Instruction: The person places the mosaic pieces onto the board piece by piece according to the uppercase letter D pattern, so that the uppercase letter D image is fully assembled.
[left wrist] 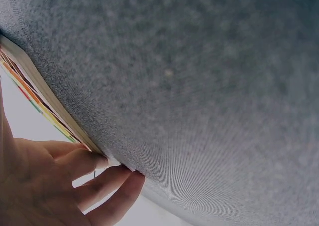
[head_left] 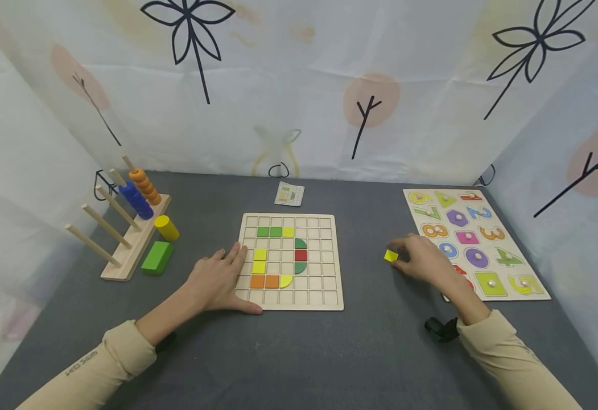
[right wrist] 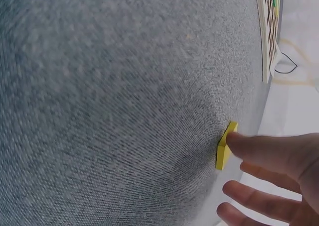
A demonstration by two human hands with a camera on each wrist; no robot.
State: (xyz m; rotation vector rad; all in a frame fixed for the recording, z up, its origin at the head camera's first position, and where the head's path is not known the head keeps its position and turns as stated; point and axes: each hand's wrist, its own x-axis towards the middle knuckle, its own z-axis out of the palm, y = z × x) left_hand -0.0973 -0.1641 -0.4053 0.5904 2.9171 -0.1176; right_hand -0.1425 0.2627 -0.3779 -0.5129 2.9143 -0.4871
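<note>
A wooden grid board (head_left: 324,285) lies in the middle of the table, with green, yellow, red and orange tiles set in some squares. My left hand (head_left: 219,282) rests at its left side, fingers spread along the left edge and thumb at the front left corner. In the left wrist view those fingers (left wrist: 117,196) touch the cloth beside the board (left wrist: 55,106). Right of the board, my right hand (head_left: 421,259) pinches a small yellow square tile (head_left: 391,255) between thumb and fingers. The right wrist view shows the thumb on the yellow tile (right wrist: 227,147), close over the cloth.
A small pattern card (head_left: 289,194) lies behind the board. To the left stands a wooden peg stand (head_left: 140,228) with blue and orange beads, beside a yellow cylinder (head_left: 166,228) and a green block (head_left: 157,258). A number-and-shape puzzle board (head_left: 503,239) lies at the right, partly under my right forearm.
</note>
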